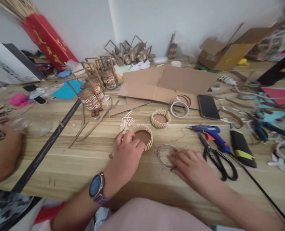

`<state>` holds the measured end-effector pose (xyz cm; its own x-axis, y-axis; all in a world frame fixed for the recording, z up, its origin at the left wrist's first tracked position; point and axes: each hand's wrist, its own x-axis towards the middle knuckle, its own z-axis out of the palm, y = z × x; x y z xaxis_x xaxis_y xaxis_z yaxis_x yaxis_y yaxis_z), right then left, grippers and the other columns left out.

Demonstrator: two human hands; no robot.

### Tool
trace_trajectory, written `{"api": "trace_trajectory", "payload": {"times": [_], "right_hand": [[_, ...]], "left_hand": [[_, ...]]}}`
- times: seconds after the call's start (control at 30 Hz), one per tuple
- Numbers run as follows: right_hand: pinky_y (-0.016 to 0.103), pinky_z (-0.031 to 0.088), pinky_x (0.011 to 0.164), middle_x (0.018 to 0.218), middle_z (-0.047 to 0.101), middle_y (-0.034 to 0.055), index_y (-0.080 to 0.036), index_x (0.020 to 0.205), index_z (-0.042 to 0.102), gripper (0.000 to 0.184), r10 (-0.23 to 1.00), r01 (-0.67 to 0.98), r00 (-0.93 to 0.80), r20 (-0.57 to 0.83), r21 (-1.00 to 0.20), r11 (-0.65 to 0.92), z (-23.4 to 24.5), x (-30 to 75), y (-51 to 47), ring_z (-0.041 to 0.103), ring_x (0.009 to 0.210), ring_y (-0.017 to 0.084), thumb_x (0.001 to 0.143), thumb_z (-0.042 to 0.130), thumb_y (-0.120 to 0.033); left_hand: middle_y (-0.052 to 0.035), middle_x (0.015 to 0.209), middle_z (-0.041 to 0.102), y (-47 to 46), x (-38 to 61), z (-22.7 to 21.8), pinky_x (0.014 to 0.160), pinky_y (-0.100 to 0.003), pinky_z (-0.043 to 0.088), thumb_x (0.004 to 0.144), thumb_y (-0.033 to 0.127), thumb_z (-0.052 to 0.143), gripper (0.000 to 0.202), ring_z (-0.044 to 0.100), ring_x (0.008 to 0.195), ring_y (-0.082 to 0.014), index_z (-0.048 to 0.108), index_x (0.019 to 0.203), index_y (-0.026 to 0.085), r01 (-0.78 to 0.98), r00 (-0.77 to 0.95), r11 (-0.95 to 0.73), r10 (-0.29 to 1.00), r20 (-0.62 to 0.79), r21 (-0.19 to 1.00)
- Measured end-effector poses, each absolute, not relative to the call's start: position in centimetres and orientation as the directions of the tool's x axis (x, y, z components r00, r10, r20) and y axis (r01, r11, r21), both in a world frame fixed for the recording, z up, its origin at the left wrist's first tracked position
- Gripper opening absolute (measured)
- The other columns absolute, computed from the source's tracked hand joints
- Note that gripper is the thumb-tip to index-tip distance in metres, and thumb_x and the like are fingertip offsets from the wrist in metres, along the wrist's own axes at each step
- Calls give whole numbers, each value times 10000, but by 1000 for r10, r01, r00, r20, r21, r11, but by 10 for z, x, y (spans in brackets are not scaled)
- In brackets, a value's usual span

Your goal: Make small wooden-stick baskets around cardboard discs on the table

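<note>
My left hand [127,153], with a watch on its wrist, is curled round the near side of a small round basket [143,136] made of short wooden sticks with a brown bottom. My right hand [190,166] lies flat on the wooden table [84,160], fingers stretched, its fingertips on a thin wire ring [166,153]. A second stick basket [160,118] sits farther back. Loose sticks [126,122] lie just behind the held basket.
Blue glue gun [211,132], black scissors [218,158] and a black-and-yellow knife [242,148] lie to the right. A phone [208,106], tape rings [179,108], cardboard sheets [166,84] and finished wooden lanterns [94,93] are behind. Another person's arm [3,150] rests at left.
</note>
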<state>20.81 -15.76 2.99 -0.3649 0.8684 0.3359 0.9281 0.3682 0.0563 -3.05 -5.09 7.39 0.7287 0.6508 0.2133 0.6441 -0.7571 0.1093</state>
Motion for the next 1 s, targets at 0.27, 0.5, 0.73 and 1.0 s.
{"api": "trace_trajectory", "payload": {"times": [0.27, 0.5, 0.73, 1.0], "right_hand": [[407, 435, 762, 872, 710, 83, -178, 940, 694, 273, 875, 949, -286, 389, 241, 204, 21, 239, -154, 603, 842, 262, 985, 426, -201], [466, 418, 831, 1029, 735, 130, -183, 1114, 670, 341, 847, 984, -176, 502, 91, 151, 30, 242, -138, 647, 923, 316, 1010, 366, -299], [397, 415, 847, 985, 731, 71, -205, 1047, 657, 181, 774, 934, -212, 597, -109, 339, 52, 187, -130, 650, 946, 241, 979, 505, -278], [438, 498, 941, 1276, 612, 184, -146, 1469, 329, 601, 767, 837, -24, 642, -406, 366, 56, 127, -113, 574, 1187, 284, 941, 566, -307]], "left_hand": [[-53, 914, 687, -63, -14, 57, 962, -484, 362, 932, 76, 512, 155, 518, 1119, -304, 622, 917, 184, 530, 823, -838, 545, 158, 132], [-95, 1110, 670, -41, -43, 61, 851, -401, 446, 969, 283, 534, 197, 586, 1001, -269, 598, 1127, 185, 839, 494, -533, 830, 259, 110], [-128, 911, 711, -9, -70, 57, 777, -386, 444, 915, 203, 555, 132, 644, 917, -306, 660, 867, 141, 959, 269, -271, 963, -24, -84], [24, 642, 617, -62, -54, 108, 570, -272, 382, 917, 163, 485, 178, 590, 587, -160, 522, 749, 208, 753, 496, -610, 773, 394, 248]]}}
